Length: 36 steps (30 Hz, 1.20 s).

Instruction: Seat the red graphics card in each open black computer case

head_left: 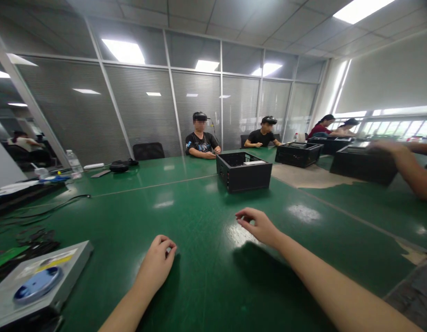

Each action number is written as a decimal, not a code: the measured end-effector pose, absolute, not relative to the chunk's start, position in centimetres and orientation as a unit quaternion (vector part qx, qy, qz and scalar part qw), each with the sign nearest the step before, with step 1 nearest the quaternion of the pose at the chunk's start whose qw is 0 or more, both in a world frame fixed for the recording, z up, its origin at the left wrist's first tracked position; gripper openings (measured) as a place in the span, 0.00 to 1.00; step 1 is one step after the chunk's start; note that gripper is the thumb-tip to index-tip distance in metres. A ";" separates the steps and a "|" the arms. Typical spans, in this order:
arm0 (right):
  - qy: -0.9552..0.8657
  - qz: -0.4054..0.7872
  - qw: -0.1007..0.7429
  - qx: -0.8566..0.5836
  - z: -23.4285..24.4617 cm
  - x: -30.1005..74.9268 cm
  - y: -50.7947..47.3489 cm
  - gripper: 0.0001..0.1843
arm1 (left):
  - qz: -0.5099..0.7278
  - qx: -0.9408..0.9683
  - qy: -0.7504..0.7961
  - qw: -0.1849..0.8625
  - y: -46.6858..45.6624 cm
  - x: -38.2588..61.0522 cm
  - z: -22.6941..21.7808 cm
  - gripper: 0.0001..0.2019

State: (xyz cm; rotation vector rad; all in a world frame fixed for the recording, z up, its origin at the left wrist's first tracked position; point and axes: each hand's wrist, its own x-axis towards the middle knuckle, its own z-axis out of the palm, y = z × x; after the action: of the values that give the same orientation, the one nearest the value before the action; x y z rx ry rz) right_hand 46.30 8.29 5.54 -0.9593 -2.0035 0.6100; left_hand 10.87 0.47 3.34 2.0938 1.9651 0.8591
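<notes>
My left hand is low over the green tabletop, its fingers curled loosely toward the thumb. I see nothing in it. Farther forward and to the right, my right hand hovers above the table and casts a shadow below. Its fingers are slightly bent, with a gap to the thumb, and it holds nothing. Beyond it stands a black computer case with an open top, apart from both hands. At the left lies a silver optical drive with a blue ring-shaped object on it.
Cables and a green circuit board lie at the left. A plastic bottle stands farther back. More black cases are on the right, where another person's arm reaches in. Two people sit opposite.
</notes>
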 end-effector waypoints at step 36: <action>-0.957 0.089 0.203 -0.190 22.3 47.3 -10.2 0.20 | 0.527 0.554 0.634 0.116 1.0 9.0 2.7 0.20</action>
State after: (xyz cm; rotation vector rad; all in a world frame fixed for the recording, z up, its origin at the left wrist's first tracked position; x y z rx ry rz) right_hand 47.32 -10.25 22.31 -0.5296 -2.6701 0.2480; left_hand 8.97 1.04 2.72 1.6225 1.8565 1.5439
